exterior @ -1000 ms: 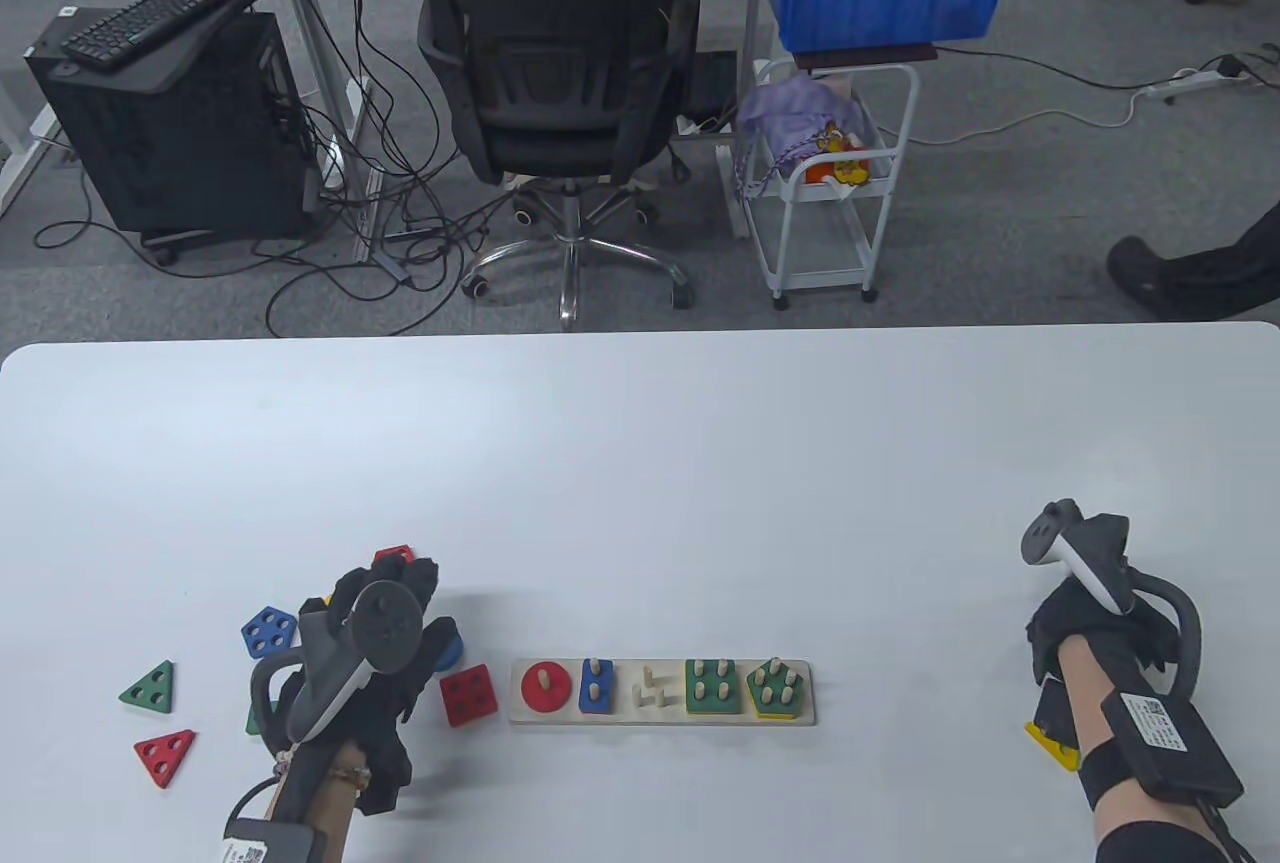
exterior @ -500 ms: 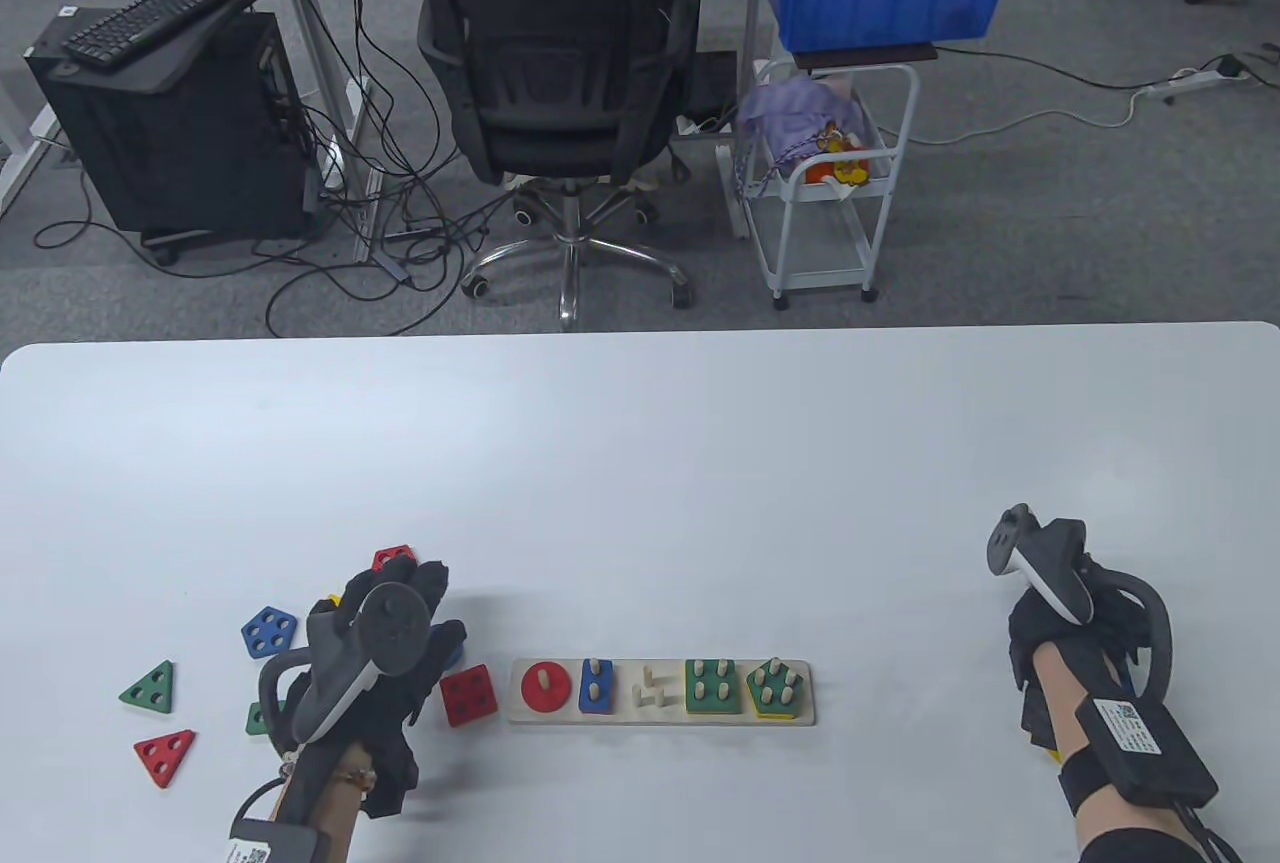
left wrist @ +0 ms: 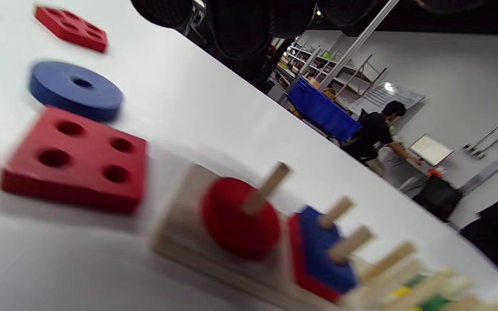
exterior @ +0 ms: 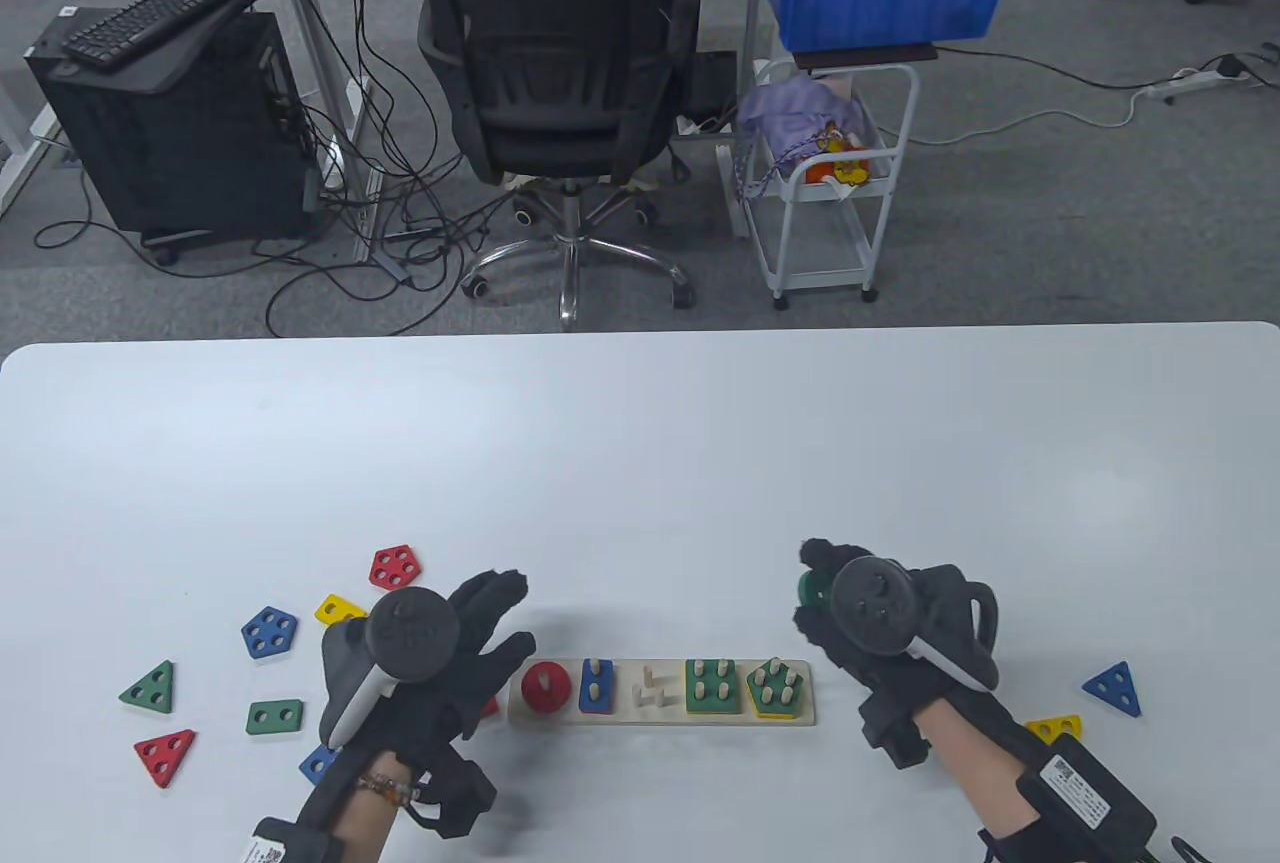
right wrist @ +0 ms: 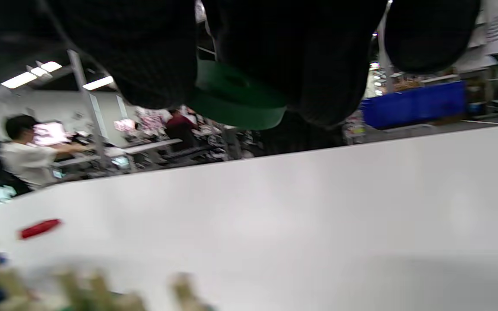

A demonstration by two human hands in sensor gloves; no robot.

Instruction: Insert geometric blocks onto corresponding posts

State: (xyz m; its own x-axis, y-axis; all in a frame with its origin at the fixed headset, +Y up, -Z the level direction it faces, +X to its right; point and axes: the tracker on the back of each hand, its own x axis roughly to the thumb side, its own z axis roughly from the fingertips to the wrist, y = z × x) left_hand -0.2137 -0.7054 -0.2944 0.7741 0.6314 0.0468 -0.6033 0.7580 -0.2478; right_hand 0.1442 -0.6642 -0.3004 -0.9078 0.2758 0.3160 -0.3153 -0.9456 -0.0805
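The wooden peg board (exterior: 660, 715) lies at the table's near middle. It bears a red disc (exterior: 545, 686), a blue block (exterior: 595, 686), three bare posts (exterior: 655, 688), a green square (exterior: 712, 686) and a green pentagon (exterior: 775, 686). My right hand (exterior: 815, 603) holds a green disc (exterior: 808, 587) above the table, just behind the board's right end; the disc shows between the fingers in the right wrist view (right wrist: 236, 97). My left hand (exterior: 495, 618) hovers empty with fingers spread at the board's left end, over a red square (left wrist: 74, 160) and a blue disc (left wrist: 76, 90).
Loose blocks lie left of the board: red pentagon (exterior: 394, 566), yellow block (exterior: 340, 611), blue pentagon (exterior: 268, 633), green triangle (exterior: 150, 688), red triangle (exterior: 165, 756), green rectangle (exterior: 274, 717). A blue triangle (exterior: 1110, 688) and yellow block (exterior: 1055, 728) lie at the right.
My right hand has moved left from the table's right side to the board with the green disc, uncovering the blue triangle. My left hand has shifted right toward the board's left end.
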